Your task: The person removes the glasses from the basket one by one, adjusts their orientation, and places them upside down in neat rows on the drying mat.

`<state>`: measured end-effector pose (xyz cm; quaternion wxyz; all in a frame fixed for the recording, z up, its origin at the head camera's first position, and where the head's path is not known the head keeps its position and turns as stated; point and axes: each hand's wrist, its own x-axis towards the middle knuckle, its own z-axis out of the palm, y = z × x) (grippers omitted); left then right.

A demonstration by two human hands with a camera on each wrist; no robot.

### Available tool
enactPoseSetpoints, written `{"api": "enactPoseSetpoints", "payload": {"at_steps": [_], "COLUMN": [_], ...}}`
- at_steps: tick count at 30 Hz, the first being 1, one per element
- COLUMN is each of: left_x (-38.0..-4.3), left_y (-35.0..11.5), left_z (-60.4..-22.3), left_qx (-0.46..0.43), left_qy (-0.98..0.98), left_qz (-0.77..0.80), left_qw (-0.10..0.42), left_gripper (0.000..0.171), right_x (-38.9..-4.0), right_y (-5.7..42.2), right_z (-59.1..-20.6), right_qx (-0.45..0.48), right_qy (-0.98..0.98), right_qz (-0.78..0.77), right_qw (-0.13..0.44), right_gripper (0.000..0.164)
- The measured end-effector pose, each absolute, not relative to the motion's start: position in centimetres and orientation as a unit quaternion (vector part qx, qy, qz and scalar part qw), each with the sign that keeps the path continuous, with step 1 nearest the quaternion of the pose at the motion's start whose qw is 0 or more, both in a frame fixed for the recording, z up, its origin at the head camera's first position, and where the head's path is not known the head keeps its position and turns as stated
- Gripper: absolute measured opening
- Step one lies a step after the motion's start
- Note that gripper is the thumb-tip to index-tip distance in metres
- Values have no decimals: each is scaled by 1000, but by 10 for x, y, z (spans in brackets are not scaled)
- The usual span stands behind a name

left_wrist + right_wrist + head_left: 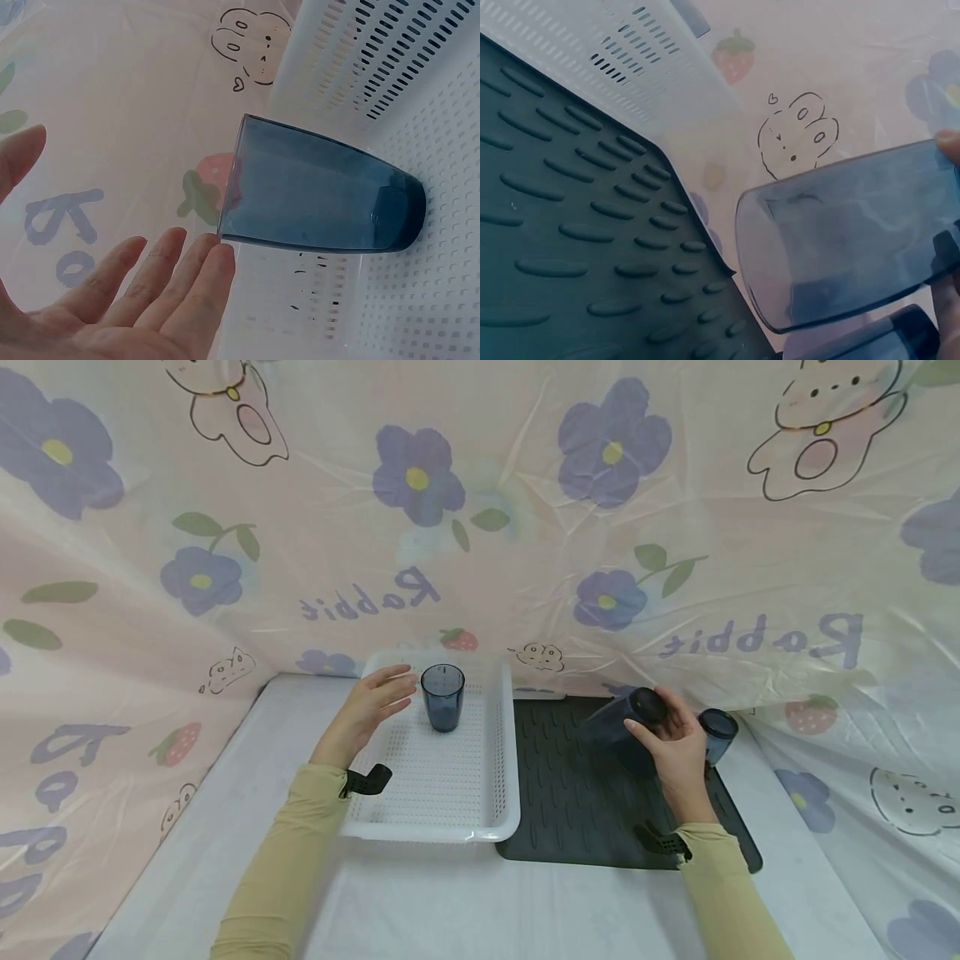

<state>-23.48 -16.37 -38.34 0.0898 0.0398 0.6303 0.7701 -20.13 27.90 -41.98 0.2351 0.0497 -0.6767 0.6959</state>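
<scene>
In the head view, a blue, see-through cup (443, 700) stands upright in the white perforated basket (431, 814). Beside it is my left hand (367, 710), with fingers extended and nothing gripped. The left wrist view shows its fingertips (220, 259) close to the cup's rim; whether they touch is unclear. My right hand (678, 756) holds a second blue cup (847, 232) near its dark base, tilted with the mouth towards the left, above the dark ridged mat (570, 810). Just right of that hand, another blue cup (718, 735) stands upside down, partly hidden.
The basket's right rim (512, 777) borders the mat's left side. A white cloth (420, 910) covers the table. Patterned curtains (510, 560) enclose the back and both sides.
</scene>
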Motion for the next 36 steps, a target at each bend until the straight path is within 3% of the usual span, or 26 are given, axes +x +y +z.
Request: {"api": "enactPoseSetpoints", "payload": {"at_steps": [36], "left_x": [-265], "left_y": [-155], "left_z": [-400], "left_qx": [22], "left_qy": [663], "left_qz": [743], "left_qw": [83], "left_gripper": [66], "right_x": [-195], "right_y": [268], "right_z": [-441], "right_qx": [41], "right_qy": [-746], "right_qz": [621], "right_qw": [235], "right_gripper": [70]}}
